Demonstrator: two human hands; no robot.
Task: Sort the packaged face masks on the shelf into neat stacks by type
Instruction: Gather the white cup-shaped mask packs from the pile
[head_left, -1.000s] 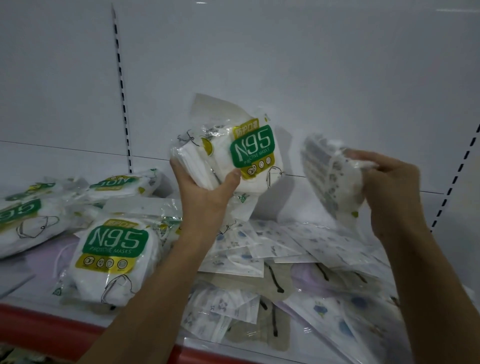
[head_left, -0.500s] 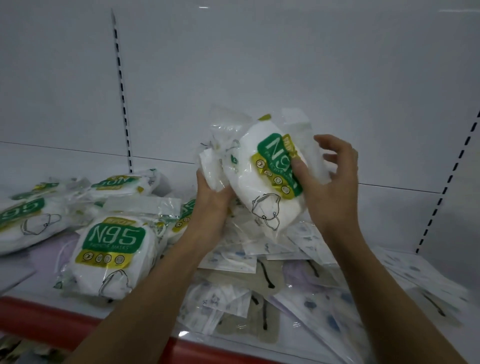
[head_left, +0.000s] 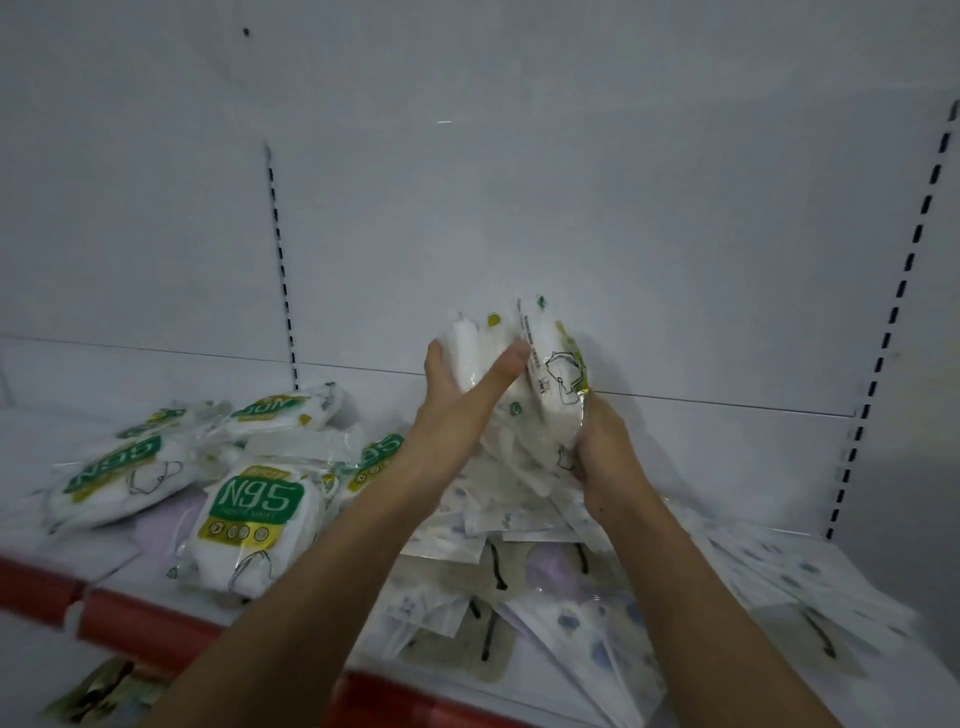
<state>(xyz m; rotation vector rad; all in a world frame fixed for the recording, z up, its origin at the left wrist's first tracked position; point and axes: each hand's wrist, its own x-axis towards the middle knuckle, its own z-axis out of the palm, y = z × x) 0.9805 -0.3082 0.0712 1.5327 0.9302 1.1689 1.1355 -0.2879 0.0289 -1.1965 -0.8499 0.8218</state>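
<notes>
both hands up at centre frame: left hand (head_left: 457, 410) grips the held n95 packs (head_left: 535, 395) from the left, right hand (head_left: 605, 457) clutches their lower edge. loose n95 packs (head_left: 249, 514) lie lower left, patterned mask packets (head_left: 571, 623) scattered bottom right on the shelf (head_left: 753, 462).

"N95" on shelf mask pack (head_left: 254, 525)

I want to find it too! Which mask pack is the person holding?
Look at the white back wall above the shelf. In front of it, both hands hold N95 packs upright. Unlike the others lying flat, these are lifted.
</notes>
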